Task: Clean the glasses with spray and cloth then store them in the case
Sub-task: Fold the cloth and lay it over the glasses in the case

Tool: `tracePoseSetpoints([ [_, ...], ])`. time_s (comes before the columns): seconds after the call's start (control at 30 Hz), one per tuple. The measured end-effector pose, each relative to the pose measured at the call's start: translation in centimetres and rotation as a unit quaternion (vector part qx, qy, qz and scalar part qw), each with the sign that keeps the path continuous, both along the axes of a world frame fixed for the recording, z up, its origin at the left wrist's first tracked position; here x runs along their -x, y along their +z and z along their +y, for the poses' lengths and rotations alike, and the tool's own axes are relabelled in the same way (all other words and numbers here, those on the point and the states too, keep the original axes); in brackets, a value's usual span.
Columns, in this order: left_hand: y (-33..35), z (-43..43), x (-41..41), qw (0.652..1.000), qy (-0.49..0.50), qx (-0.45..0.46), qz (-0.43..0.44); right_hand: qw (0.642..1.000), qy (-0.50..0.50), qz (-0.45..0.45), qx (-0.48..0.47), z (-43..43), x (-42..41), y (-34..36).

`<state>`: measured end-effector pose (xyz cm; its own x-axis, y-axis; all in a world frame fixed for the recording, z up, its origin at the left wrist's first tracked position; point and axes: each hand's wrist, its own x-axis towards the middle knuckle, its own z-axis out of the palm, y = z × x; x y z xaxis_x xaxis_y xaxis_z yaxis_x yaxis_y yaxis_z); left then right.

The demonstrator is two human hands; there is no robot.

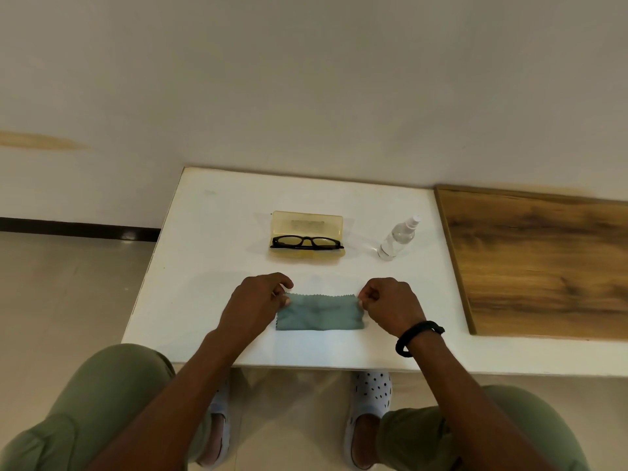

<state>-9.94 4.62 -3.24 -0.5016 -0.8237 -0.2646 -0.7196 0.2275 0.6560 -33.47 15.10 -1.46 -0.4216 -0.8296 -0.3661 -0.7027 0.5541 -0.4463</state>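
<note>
Both hands, left hand (258, 297) and right hand (390, 302), pinch the grey-green zigzag-edged cloth (319, 312) flat on the white bench (210, 239), black-framed glasses (307, 242) sit in the open yellow plastic case (306, 223) beyond; a careless reach could topple the clear spray bottle (397, 237)

Olive-green trousers (102, 396), black right wristband (419, 338), white dotted clogs (372, 392).

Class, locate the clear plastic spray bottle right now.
In the head view, the clear plastic spray bottle stands on the white table, right of the open yellow glasses case and beyond the right hand pinching the teal cloth.
</note>
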Motion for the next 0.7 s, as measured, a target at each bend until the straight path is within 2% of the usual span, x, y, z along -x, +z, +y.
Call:
tracePoseSetpoints([
  [0.17, -0.2, 0.1, 0.0, 1.0, -0.012, 0.022, -0.009, 1.0, -0.026, -0.006, 0.006, -0.1, -0.1, -0.1],
  [0.4, -0.5, -0.1, -0.3, 0.995, -0.044, 0.048, -0.076, 0.998, -0.068, 0.001, 0.007, 0.2, 0.1, 0.1],
  [0.57, -0.5, 0.1, -0.8, 0.993, -0.036, 0.057, -0.093, 0.997, -0.066, 0.037, 0.008, 0.2, -0.2, 0.3],
  [0.7, -0.6, -0.1, -1.3, 0.99, -0.018, 0.081, -0.11, 0.994, -0.016, 0.101, 0.038, 0.4, -2.1, 1.0],
])
